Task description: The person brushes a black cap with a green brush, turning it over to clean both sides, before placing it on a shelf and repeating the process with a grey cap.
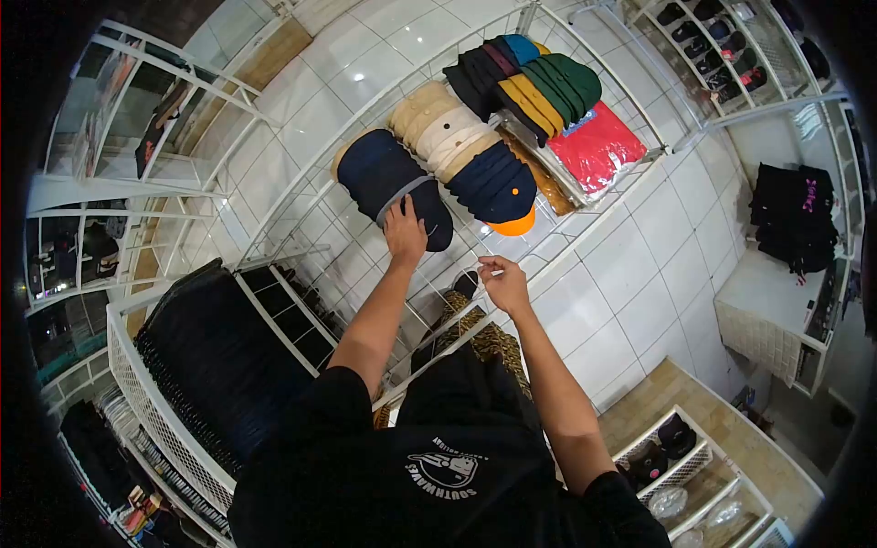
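Note:
My left hand (406,233) lies on the front of a row of nested dark navy caps (376,169), its fingers spread over a cap with a grey edge (402,194). The front cap (439,236) of that row is dark. My right hand (505,281) hovers apart from the caps, fingers loosely bent and apart, with nothing visible in them. Nearest to it is a second row of cream and navy caps (493,183), ending in an orange brim (513,224).
Yellow, green and black caps (553,91) and a red plastic-wrapped garment (598,151) lie farther back on the white wire rack (603,239). Dark clothes (219,356) hang at left. Shelves with caps (717,46) stand at upper right; wire bins (681,475) at lower right.

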Demonstrator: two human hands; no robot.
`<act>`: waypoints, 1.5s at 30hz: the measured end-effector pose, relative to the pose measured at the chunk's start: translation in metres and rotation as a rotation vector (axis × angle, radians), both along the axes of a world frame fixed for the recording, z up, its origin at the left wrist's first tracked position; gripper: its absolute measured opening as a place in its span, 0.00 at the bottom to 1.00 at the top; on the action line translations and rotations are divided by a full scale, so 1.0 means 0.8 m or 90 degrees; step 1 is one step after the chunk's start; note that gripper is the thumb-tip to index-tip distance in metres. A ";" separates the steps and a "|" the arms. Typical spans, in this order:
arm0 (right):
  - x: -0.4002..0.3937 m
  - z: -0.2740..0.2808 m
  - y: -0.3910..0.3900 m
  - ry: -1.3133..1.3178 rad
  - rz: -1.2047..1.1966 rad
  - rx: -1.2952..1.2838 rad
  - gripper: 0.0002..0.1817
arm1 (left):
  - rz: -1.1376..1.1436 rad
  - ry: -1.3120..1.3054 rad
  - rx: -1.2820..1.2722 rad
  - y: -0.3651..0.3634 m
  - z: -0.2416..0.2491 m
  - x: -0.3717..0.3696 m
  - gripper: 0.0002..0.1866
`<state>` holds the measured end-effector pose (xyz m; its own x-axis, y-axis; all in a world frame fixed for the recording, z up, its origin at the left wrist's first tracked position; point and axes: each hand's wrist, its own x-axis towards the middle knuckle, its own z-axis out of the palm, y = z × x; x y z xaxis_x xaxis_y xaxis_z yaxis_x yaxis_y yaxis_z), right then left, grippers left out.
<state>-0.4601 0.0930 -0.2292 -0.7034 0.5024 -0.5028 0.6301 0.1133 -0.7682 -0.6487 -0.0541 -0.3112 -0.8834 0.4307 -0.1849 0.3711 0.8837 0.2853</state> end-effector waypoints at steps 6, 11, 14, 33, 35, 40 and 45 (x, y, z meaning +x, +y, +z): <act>0.026 -0.010 -0.002 -0.049 -0.030 -0.004 0.14 | 0.089 -0.192 -0.034 0.012 0.032 0.015 0.30; 0.061 0.007 -0.007 -0.077 -0.157 -0.068 0.24 | 0.329 -0.632 0.622 0.026 0.123 0.081 0.19; 0.090 0.012 0.000 -0.028 -0.408 -0.234 0.43 | 0.351 -0.892 0.743 0.045 0.176 0.126 0.20; 0.577 0.266 -0.009 0.591 -0.869 -0.160 0.15 | -0.499 -1.092 0.283 0.228 0.334 0.491 0.24; 0.647 0.285 -0.040 0.617 -0.962 -0.128 0.14 | -0.584 -1.181 0.267 0.231 0.354 0.587 0.23; 0.822 0.316 -0.137 0.667 -1.144 0.069 0.14 | -0.695 -1.277 0.169 0.211 0.398 0.816 0.24; 0.949 0.380 -0.221 0.656 -1.261 0.202 0.13 | -0.733 -1.321 0.059 0.164 0.438 0.983 0.30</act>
<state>0.2993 -0.0834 0.0748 0.7402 0.6422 -0.1992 -0.4060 0.1907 -0.8938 0.1375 0.0771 0.0389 0.8716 0.4748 -0.1225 -0.2035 0.5776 0.7905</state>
